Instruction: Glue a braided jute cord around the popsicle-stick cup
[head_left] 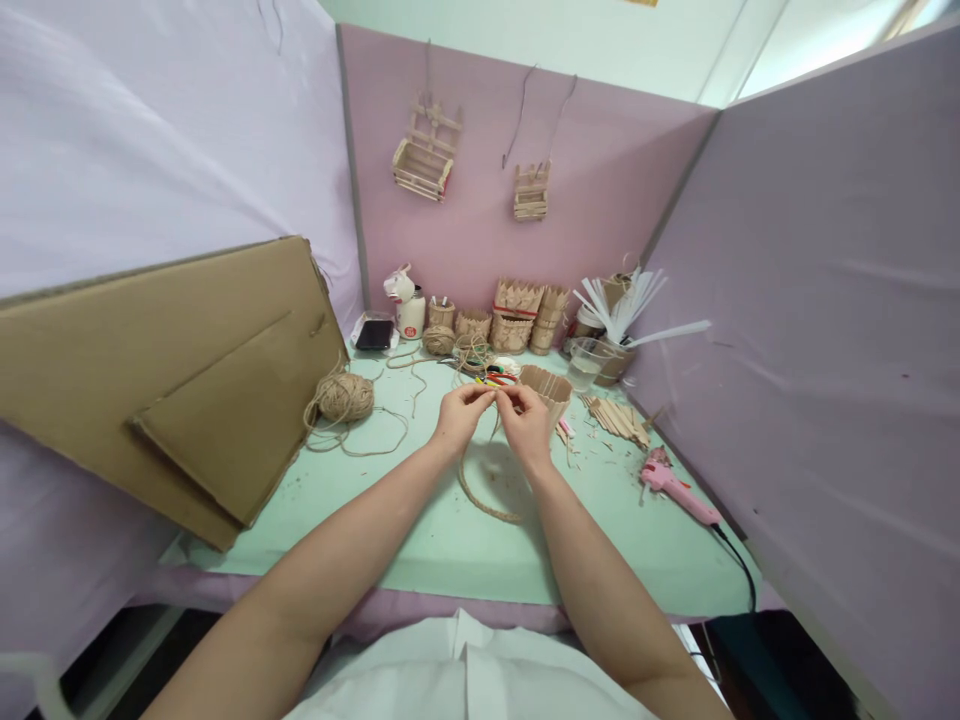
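Note:
Both hands meet over the middle of the table, fingertips pinched close together. My left hand and my right hand grip a braided twine cord, which hangs from them and curves onto the green tabletop. What exactly lies between the fingertips is too small to make out. Just behind my right hand stands a pleated wooden-stick basket, partly covered by it. Red-and-yellow-handled tools lie beyond the fingertips, half hidden.
A twine ball and leaning cardboard are at left. Right are flat wooden sticks, a pink glue gun with its cord and a clear plastic cup. Along the back stand small stick baskets and a white bottle.

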